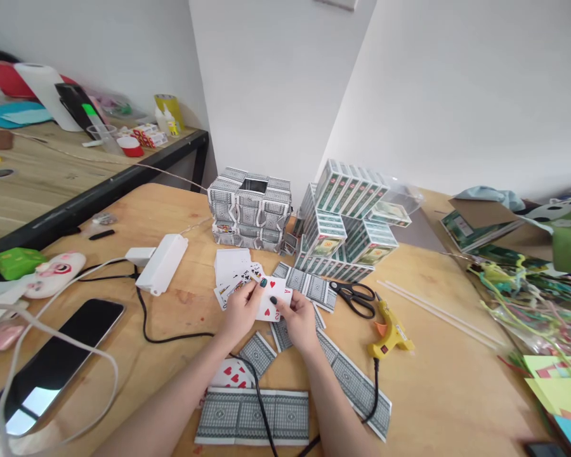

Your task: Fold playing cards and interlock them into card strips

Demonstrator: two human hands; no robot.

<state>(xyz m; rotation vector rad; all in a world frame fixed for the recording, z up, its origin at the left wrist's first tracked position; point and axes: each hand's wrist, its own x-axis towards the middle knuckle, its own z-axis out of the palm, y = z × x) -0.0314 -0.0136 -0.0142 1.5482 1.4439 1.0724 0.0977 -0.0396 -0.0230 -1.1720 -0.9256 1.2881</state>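
On the wooden counter [438,381], a few red heart cards [268,308] were held up in the middle, just above other cards. They were pinched by the left hand [240,311] and the right hand [301,320], with the grip of each closed on them. It could not be told if these cards were stuck together. Much seemed to be done: a big blocky shape [250,216] made of folded cards was stood up at the back, with a hole in its top. Flat rows of cards, like the front row [219,416], were laid out but not joined to that shape. A spread of loose cards [231,263] was left beside the hands, seemingly unused. The black scissors [352,293] and yellow glue gun [391,333] were held by no hand.
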